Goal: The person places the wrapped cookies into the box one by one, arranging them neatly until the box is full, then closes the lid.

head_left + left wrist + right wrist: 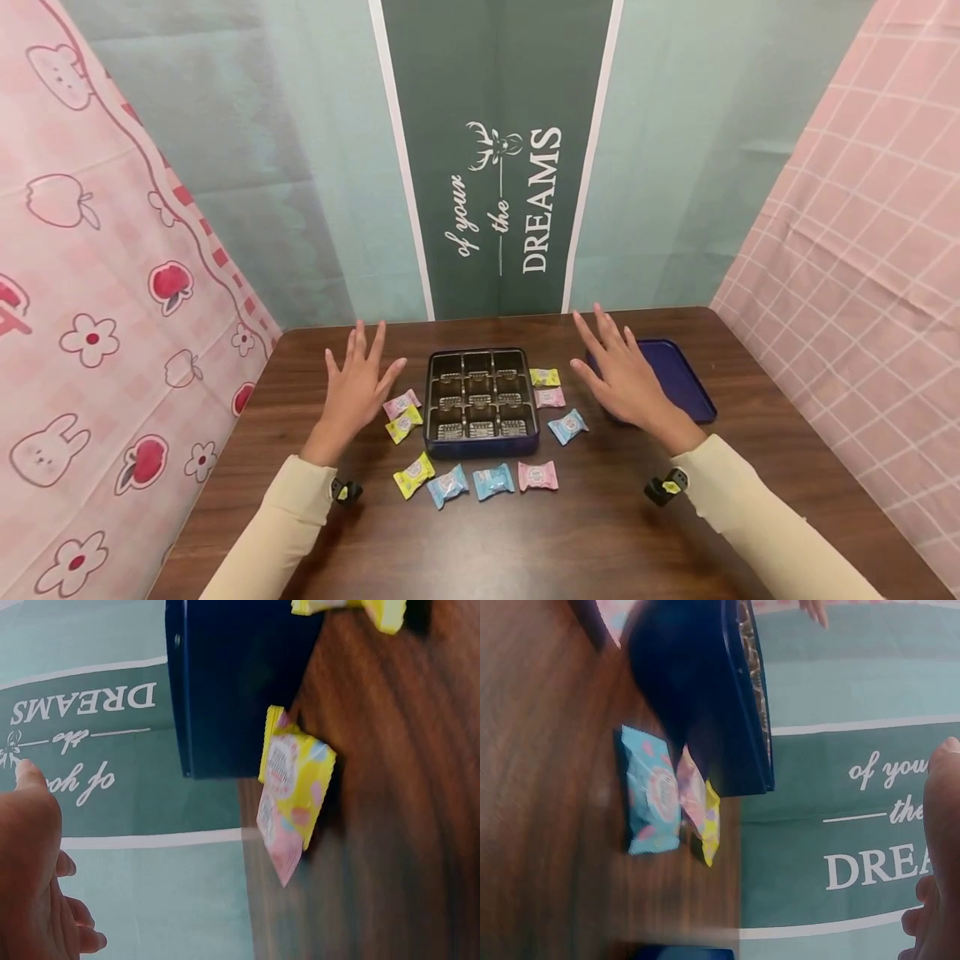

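Leftmost, the left hand (358,388) hovers above the table (600,533) with fingers spread and straight, grasping nothing. Just right of it lie 2 sweets, a pink one (402,403) and a yellow one (404,423), touching each other beside the tin's left wall. Then comes the tin (482,402), dark blue, open, its tray split into 9 compartments in 3 rows of 3. Along its front edge runs a row of 4 sweets: yellow (414,475), blue (447,486), blue (493,481), pink (537,476). At the tin's right side sit 3 more: yellow (545,377), pink (550,397) and blue (567,426). Next, the right hand (625,376) hovers with fingers straight and relaxed, holding nothing, partly over the blue lid (686,385), which lies flat near the table's right edge.
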